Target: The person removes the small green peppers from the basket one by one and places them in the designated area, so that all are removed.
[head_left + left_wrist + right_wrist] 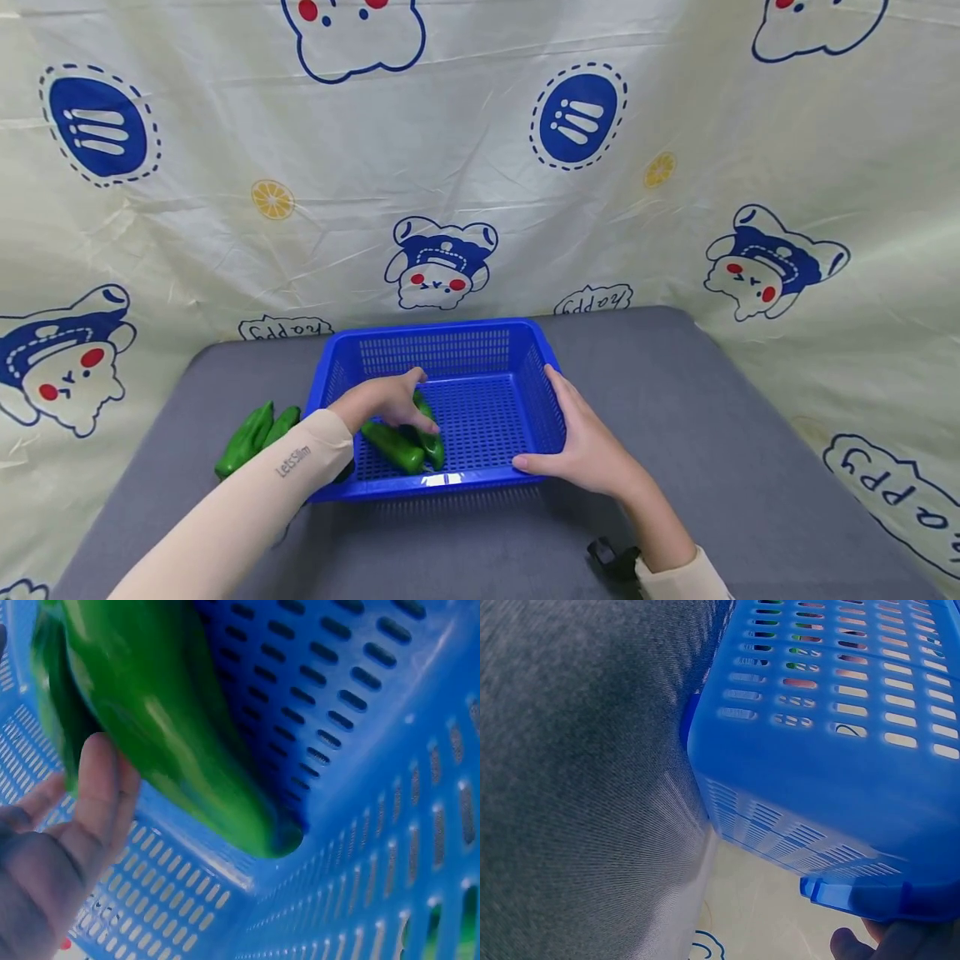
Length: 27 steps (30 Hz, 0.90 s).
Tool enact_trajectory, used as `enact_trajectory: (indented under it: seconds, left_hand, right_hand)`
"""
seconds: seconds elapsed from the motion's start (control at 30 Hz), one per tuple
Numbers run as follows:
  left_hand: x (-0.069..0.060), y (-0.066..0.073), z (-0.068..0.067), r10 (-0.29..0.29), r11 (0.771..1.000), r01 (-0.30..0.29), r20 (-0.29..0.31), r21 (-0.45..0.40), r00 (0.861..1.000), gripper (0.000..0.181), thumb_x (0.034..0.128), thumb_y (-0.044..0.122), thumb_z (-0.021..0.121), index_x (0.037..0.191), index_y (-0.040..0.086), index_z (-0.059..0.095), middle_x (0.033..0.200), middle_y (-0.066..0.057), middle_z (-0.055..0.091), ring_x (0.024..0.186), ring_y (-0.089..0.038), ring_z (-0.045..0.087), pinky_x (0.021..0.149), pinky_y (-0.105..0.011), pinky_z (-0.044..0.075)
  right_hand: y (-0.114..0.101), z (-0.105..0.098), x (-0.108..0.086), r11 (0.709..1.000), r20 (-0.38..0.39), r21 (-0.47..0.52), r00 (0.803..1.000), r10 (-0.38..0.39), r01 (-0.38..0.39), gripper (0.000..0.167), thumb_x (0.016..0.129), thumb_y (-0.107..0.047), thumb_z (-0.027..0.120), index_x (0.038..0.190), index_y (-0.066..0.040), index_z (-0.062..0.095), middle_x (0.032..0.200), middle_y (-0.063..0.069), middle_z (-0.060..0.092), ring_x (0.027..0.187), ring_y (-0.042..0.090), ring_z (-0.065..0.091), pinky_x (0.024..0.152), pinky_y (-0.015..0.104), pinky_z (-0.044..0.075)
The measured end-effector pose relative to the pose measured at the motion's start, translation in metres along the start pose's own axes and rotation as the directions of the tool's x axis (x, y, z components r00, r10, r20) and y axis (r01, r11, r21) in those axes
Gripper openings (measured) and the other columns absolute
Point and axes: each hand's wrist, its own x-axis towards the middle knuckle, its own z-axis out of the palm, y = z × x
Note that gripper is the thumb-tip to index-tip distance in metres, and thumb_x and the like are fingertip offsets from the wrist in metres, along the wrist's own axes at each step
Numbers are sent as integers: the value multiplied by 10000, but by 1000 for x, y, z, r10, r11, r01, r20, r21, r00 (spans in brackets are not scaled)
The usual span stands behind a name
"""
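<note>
A blue plastic basket [442, 480] with slotted walls stands on the grey table. Inside, at its left, lie two green peppers: a front one [395, 448] and a slimmer one [432, 446] beside it. My left hand [390, 400] reaches over the left wall, thumb and fingers spread above the slimmer pepper. In the left wrist view, fingertips [97, 761] are close beside the peppers; whether they touch is unclear. My right hand [585, 442] holds the basket's right front corner, thumb at the rim and fingers along the right side.
More green peppers [251, 437] lie on the grey table [660, 400] left of the basket, partly behind my left sleeve [247, 500]. A printed pale curtain [487, 192] hangs behind and around the table. A black device [615, 560] sits at my right wrist.
</note>
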Motion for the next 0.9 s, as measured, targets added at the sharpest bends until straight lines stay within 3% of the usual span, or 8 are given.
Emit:
enact_trajectory:
  seconds: [0.2, 0.53, 0.73, 0.9]
  left_hand:
    - [10, 7, 6, 72, 990, -69, -25, 120, 997, 902, 773, 374, 847, 1478, 125, 343, 1210, -119, 576, 1133, -278, 569, 1032, -457, 453]
    - [23, 24, 16, 81, 983, -72, -47, 167, 996, 989, 703, 333, 906, 1503, 183, 343, 1323, -114, 572, 1251, -305, 539, 1072, -503, 424]
    - [30, 31, 20, 109, 987, -103, -38, 124, 993, 1010, 673, 279, 930, 1508, 196, 369, 1358, -102, 546, 1227, -283, 540, 1098, -499, 400]
    - [32, 30, 23, 102, 991, -100, 21, -94, 995, 973, 690, 114, 911, 1494, 159, 366, 1306, -147, 500, 1071, -264, 606, 929, -376, 553]
  right_hand:
    - [-1, -1, 2, 1000, -4, 13, 1000, -1, 1, 1247, 716, -504, 849, 1608, -221, 26, 1669, 129, 88, 1504, 443, 173, 1062, 742, 296]
    - [-1, -2, 2, 999, -3, 36, 1000, 0, 0, 1263, 700, -555, 842, 1608, -218, 32, 1667, 123, 101, 1487, 445, 219, 1059, 716, 332]
    - [-1, -2, 0, 1000, -3, 29, 1000, -3, 3, 1258, 703, -559, 837, 1608, -218, 34, 1667, 123, 103, 1494, 434, 209, 1067, 723, 314]
    - [-1, -2, -1, 1000, -1, 26, 1000, 6, -6, 1257, 699, -566, 835, 1608, -225, 38, 1665, 121, 114, 1490, 434, 223, 1066, 719, 321]
